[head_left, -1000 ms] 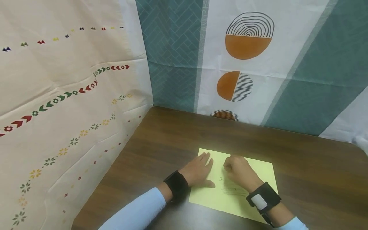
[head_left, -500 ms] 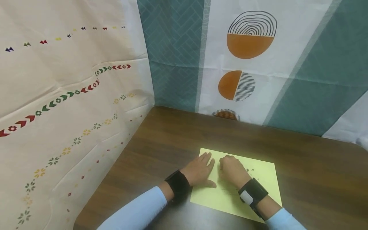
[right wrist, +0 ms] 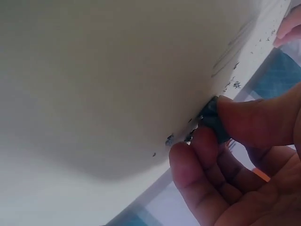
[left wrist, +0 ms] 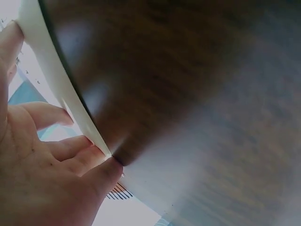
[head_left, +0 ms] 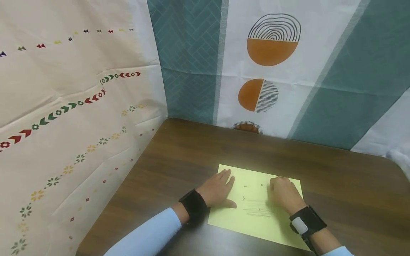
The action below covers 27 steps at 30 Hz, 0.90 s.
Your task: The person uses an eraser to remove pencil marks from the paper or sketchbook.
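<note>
Fingers of your right hand [head_left: 285,193] pinch a small lump [right wrist: 215,125] against the far right of the yellow sheet [head_left: 227,220], apparently for close control; your left hand [head_left: 215,190] lies spread over the sheet's left edge, probably to stop slipping; the lump, perhaps an eraser, looks dark and bluish; crumbs [right wrist: 236,84] dot the sheet; beyond it, brown tabletop [head_left: 192,149], then cloth [head_left: 230,99].

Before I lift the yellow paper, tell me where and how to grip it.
Best, I think, pinch the yellow paper midway along its near edge, coming from the near side: the sheet lies flat on the table, and that stretch is clear of the left hand and right hand.
</note>
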Each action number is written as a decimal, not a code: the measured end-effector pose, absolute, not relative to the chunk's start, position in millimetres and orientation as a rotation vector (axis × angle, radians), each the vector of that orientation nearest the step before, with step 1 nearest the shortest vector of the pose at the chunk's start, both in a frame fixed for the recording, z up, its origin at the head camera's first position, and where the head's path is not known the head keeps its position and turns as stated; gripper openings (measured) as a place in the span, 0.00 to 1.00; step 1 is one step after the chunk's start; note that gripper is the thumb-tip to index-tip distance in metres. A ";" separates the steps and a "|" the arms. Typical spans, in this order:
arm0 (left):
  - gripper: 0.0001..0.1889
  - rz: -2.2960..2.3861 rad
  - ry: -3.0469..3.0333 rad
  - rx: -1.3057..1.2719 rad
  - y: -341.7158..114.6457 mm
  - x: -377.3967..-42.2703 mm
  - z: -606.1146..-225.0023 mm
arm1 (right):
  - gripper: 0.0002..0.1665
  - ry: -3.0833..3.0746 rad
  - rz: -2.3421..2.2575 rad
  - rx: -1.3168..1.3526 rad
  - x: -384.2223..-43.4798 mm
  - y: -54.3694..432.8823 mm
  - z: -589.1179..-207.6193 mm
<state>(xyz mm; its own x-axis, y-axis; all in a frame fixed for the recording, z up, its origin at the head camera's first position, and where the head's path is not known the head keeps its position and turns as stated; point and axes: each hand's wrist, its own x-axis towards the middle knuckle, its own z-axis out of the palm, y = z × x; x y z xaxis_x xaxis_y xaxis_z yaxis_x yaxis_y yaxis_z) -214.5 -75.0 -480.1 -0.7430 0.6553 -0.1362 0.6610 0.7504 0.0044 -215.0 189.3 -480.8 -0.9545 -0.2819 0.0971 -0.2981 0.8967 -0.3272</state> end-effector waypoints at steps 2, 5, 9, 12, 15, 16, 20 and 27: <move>0.47 -0.066 2.814 1.070 -75.1 -214.2 -479.9 | 0.21 -3.000 0.537 0.482 -212.9 190.2 -481.6; 0.47 -0.075 2.808 1.072 -75.0 -213.7 -479.8 | 0.22 -2.979 0.546 0.500 -210.9 190.4 -482.7; 0.48 -0.077 2.812 1.066 -75.6 -213.9 -480.7 | 0.23 -2.950 0.564 0.527 -211.0 191.1 -482.7; 0.48 -0.065 2.811 1.066 -75.1 -214.1 -481.5 | 0.23 -2.953 0.580 0.541 -211.3 192.6 -481.4; 0.48 -0.050 2.810 1.054 -75.1 -215.0 -481.9 | 0.21 -2.953 0.616 0.566 -214.5 191.5 -478.8; 0.48 -0.049 2.809 1.051 -74.9 -215.2 -482.2 | 0.20 -2.950 0.635 0.572 -215.5 190.6 -478.0; 0.48 -0.054 2.815 1.037 -74.3 -215.8 -483.9 | 0.13 -2.879 0.717 0.616 -220.4 182.4 -473.7; 0.49 -0.087 2.840 1.062 -74.5 -216.6 -486.2 | 0.13 -2.780 0.755 0.720 -231.4 158.3 -468.0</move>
